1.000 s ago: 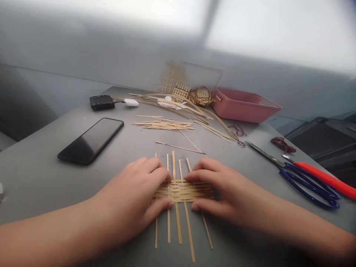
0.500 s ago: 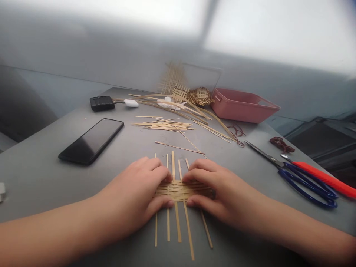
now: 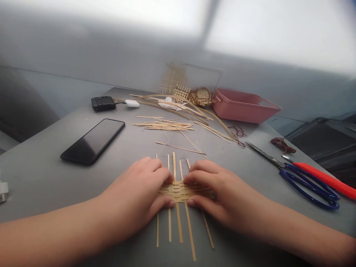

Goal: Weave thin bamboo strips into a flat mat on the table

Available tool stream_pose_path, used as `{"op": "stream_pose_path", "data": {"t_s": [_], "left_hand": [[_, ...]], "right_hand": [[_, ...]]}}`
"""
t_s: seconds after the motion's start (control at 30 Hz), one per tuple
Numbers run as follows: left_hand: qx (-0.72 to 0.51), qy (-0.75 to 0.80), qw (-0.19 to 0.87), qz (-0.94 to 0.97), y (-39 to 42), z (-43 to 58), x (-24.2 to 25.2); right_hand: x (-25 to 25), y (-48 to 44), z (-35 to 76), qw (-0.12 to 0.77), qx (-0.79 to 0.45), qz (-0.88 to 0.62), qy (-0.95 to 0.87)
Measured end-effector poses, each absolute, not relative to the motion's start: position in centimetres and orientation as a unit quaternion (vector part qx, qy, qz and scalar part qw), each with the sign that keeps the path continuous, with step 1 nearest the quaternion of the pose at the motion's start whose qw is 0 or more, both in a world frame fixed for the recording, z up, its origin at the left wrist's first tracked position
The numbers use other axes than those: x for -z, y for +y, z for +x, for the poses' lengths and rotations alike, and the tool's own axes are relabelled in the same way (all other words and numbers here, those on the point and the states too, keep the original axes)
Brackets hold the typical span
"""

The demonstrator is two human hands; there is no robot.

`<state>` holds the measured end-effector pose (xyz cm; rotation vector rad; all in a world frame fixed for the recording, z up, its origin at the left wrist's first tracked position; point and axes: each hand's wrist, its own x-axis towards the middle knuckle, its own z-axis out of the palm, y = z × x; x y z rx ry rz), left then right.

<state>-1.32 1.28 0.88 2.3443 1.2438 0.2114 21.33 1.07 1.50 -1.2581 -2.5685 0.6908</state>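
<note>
A small woven mat of bamboo strips [image 3: 180, 192] lies on the table in front of me, several long strip ends sticking out at its far and near sides. My left hand [image 3: 144, 185] closes on its left part, thumb along the near edge and fingers at the far edge. On the right part my right hand [image 3: 219, 189] grips the same two edges. The weave shows between my hands; its left and right ends are mostly hidden under them.
Beyond my hands lies a pile of thin bamboo sticks [image 3: 167, 126]. A phone [image 3: 93, 141] rests at left. Scissors [image 3: 280, 163], a red-handled tool [image 3: 325, 180] and dark cord [image 3: 283, 144] are at right. Farther back stand a pink basket [image 3: 244, 107] and woven pieces [image 3: 201, 97].
Both hands keep the same hold on the woven mat. The whole view has shifted very slightly; nothing on the table has visibly moved.
</note>
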Motion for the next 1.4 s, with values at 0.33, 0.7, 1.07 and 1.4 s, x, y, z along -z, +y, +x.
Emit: {"op": "stream_pose_path", "data": {"t_s": [0.33,0.7,1.07,1.4], "left_hand": [[-0.074,0.457,0.235,0.855,1.2,-1.2,-1.0],[-0.077,0.420,0.147,0.892,0.8,-1.5,-0.8],[-0.251,0.201,0.051,0.945,-0.1,-1.7,-0.3],[-0.255,0.143,0.113,0.950,-0.2,-1.7,0.1]], "right_hand": [[-1.5,0.8,21.3,0.099,-0.207,-0.407,-0.884],[-3.4,3.1,22.9,0.184,-0.184,-0.438,-0.860],[-3.9,17.1,20.2,0.184,-0.074,-0.469,-0.861],[-1.6,19.3,16.9,0.081,-0.065,-0.450,-0.887]]}}
